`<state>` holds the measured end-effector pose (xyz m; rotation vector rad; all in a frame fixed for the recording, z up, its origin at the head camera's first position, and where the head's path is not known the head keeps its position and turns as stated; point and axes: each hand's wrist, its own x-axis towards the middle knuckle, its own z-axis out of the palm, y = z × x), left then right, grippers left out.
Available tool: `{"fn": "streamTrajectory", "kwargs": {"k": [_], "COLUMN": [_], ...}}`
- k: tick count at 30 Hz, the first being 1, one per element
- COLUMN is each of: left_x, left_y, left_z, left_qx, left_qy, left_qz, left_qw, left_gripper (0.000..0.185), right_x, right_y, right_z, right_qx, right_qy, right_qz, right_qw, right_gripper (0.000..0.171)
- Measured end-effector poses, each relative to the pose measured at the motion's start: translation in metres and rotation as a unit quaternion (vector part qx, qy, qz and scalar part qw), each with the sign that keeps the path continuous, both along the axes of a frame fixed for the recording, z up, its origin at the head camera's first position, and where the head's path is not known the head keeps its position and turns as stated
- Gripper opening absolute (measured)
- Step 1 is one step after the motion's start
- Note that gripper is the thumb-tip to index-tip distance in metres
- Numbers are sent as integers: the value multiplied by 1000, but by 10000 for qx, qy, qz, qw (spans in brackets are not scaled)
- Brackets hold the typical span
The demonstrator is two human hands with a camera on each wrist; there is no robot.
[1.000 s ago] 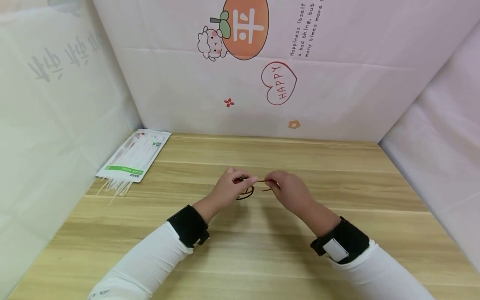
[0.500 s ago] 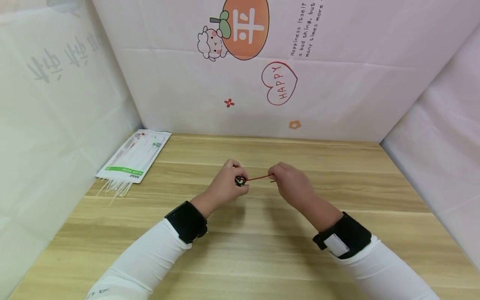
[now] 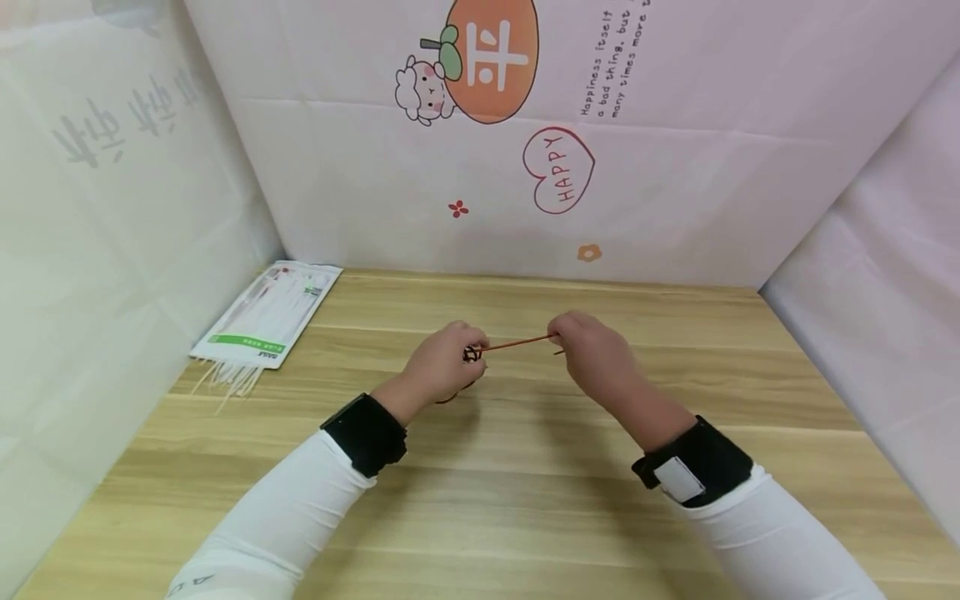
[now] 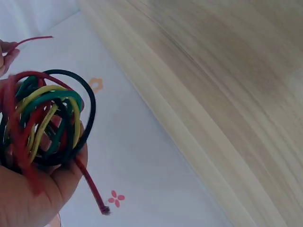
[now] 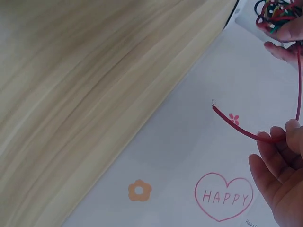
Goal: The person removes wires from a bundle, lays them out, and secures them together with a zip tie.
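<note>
A tangled bundle of red, green, yellow and black wires (image 4: pixel 52 98) sits in my left hand (image 3: pixel 438 362), whose fingers and thumb hold it from the side. My right hand (image 3: pixel 600 358) pinches a red wire (image 3: pixel 517 342) between thumb and fingers. That wire runs almost straight from the bundle across to the right hand. Beyond the right fingers, its short free end (image 5: pixel 232 124) sticks out in the right wrist view. Another red end (image 4: pixel 92 188) pokes out of the tangle by the left palm. Both hands are raised over the wooden table (image 3: pixel 480 508).
At the table's left back lies a white packet (image 3: pixel 273 304) with a green stripe, and thin white strips (image 3: pixel 236 375) stick out of its near end. White printed sheeting (image 3: pixel 345 192) stands behind the table and along both sides.
My right hand has moved right and slightly away, drawing out a longer stretch of red wire. The left hand has shifted a little left and turned with the bundle.
</note>
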<state>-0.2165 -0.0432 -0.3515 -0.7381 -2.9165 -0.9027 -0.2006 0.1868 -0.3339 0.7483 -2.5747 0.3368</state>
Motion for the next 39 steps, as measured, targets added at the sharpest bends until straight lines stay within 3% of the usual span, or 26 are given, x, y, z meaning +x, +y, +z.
{"fn": "streamTrajectory", "kwargs": {"k": [4,11,14,20,25,28,32,36,39], "left_x": [0,-1,-3,-5,-6,-8,-10,-10,-10], "left_y": [-3,-8,-9,-10,-9,-5,-5,-10,-17], "left_z": [0,6,9,13,13,13,12,13,8], "left_qx": [86,-564,-644,-399,-404,-575,-402,3,191], "left_qy": [-101,494,438,67,-112,-60,-10,-116,83], "left_qz": [-108,4,-29,-135,12,278,571,541,549], "left_qw": [9999,9972,9970,9991,9991,9979,9976,9985,9983], "left_gripper": [14,16,15,13,21,17,18,15,7], "right_x": [-3,-11,-13,-17,-16,-14,-14,-13,-12], "right_y": [7,13,17,22,24,22,22,25,31], "right_z": [2,7,9,10,10,12,15,21,27], "right_qx": [-17,79,37,-18,4,-11,-36,14,-50], "right_qy": [-51,-106,-126,-277,-354,-282,-15,-54,-267], "right_qz": [-96,-226,-353,-416,-398,-303,-284,-301,-529], "right_qw": [9999,9997,9993,9987,9986,9991,9996,9995,9982], "right_gripper": [6,4,4,5,6,5,3,3,4]}}
